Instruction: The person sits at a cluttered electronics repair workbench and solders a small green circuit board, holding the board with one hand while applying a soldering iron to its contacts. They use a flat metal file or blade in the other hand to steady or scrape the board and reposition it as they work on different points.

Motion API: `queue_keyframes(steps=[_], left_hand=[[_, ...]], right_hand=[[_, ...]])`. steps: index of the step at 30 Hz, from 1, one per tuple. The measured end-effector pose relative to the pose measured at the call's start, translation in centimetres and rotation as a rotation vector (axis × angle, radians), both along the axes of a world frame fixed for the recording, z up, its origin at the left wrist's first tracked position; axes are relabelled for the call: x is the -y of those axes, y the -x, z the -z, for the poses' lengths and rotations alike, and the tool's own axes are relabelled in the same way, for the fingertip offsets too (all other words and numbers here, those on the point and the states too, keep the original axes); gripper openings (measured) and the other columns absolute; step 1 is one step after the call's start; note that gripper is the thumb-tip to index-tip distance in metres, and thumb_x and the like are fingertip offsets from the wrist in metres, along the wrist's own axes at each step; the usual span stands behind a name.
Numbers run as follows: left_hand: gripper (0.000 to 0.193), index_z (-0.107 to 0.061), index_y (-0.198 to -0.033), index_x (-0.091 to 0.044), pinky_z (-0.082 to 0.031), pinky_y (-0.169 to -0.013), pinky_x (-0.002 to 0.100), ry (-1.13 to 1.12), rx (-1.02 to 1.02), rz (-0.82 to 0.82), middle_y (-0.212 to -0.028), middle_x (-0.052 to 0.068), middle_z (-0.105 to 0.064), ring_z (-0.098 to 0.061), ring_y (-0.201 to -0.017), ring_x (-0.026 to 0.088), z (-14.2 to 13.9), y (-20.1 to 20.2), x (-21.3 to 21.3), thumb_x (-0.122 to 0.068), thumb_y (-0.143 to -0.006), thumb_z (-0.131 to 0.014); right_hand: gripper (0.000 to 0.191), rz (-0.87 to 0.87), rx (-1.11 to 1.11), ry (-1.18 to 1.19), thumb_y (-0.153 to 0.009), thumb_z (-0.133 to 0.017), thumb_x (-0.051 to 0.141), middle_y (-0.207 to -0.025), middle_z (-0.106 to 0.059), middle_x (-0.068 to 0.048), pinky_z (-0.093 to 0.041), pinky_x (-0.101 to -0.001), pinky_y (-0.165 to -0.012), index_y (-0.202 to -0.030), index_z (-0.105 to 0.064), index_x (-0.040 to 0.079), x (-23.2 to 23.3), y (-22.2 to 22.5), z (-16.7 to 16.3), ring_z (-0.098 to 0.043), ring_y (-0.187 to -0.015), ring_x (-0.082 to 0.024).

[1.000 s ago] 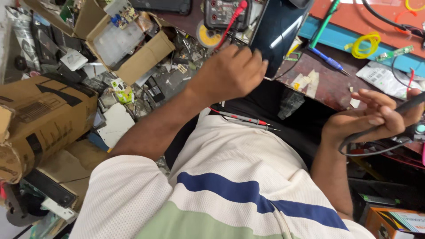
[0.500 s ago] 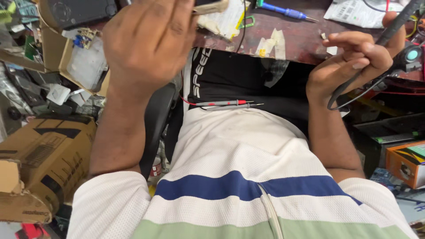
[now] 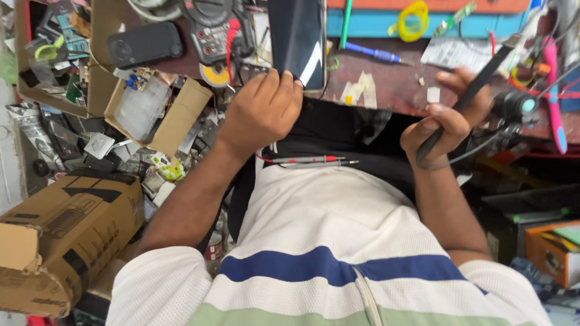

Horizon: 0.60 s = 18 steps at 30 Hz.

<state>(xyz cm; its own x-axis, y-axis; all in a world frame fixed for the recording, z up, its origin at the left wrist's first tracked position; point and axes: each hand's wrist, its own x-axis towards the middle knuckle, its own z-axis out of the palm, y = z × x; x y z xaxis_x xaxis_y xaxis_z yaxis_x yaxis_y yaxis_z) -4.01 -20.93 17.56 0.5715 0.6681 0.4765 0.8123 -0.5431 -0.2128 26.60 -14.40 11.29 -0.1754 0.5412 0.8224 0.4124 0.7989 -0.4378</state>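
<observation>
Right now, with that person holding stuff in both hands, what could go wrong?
1. The dark panel in the left hand hangs over the bench edge; it might slip off.
2. The cord trailing from the black tool in the right hand could snag on clutter.
3. The red probe lies loose on the lap and may roll off.

An electronics repair workshop: a cluttered desk (image 3: 386,90) with a multimeter (image 3: 211,27), screwdriver (image 3: 371,53) (blue-handled) and probes (image 3: 308,160).
</observation>
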Motion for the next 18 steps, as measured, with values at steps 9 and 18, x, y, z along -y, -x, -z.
queue_keyframes(steps=[9, 18], left_hand=[[0.029, -0.066, -0.113, -0.009, -0.05, -0.077, 0.041, -0.18, 0.51, -0.437, -0.103, 0.007, -0.058, -0.063, -0.089, 0.026, -2.3, 1.9, -1.5, -0.022, -0.095, -0.085], [0.111, -0.027, -0.154, -0.018, -0.06, -0.07, 0.05, 0.409, 0.809, -0.987, -0.119, 0.026, -0.052, -0.069, -0.084, 0.045, -4.1, 6.6, -7.4, -0.038, -0.066, -0.092]], right_hand=[[0.013, 0.158, 0.316, 0.018, -0.109, -0.072, 0.013, -0.133, -0.069, -0.023, -0.048, -0.0512, -0.106, -0.107, -0.061, 0.009, -0.6, 3.9, -2.1, -0.06, -0.123, -0.041], [0.023, 0.201, 0.314, 0.019, -0.114, -0.071, 0.02, -0.143, -0.062, -0.023, -0.042, -0.0559, -0.116, -0.113, -0.052, 0.007, -1.6, 5.4, -2.2, -0.052, -0.132, -0.042]])
